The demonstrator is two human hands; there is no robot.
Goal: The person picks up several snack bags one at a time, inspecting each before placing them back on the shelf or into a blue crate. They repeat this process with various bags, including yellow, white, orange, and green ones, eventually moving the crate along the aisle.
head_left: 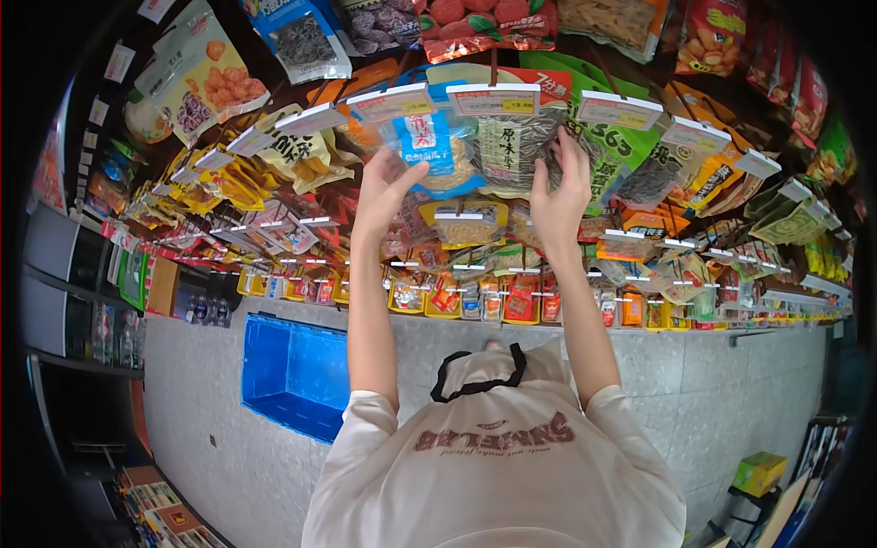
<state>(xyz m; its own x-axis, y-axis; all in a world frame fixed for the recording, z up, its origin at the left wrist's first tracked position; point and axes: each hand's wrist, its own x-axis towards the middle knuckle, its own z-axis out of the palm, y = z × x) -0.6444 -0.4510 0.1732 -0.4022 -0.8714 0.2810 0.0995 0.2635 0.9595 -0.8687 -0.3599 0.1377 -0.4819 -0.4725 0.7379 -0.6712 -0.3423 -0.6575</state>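
Observation:
Both my arms reach up to a wall of hanging snack bags. My left hand (384,187) grips the lower left edge of a blue-labelled clear packet (434,146) that hangs under a white price tag (393,102). My right hand (561,187) holds the right edge of a grey packet of dark seeds (510,151), which hangs beside the blue one under another price tag (493,99). A green bag (610,146) hangs just behind my right fingers.
Rows of snack bags on hooks fill the wall left, right and above. Yellow trays of small packets (457,301) line the bottom shelf. A blue plastic crate (292,370) sits on the grey tiled floor at the left. A green box (760,472) stands at the lower right.

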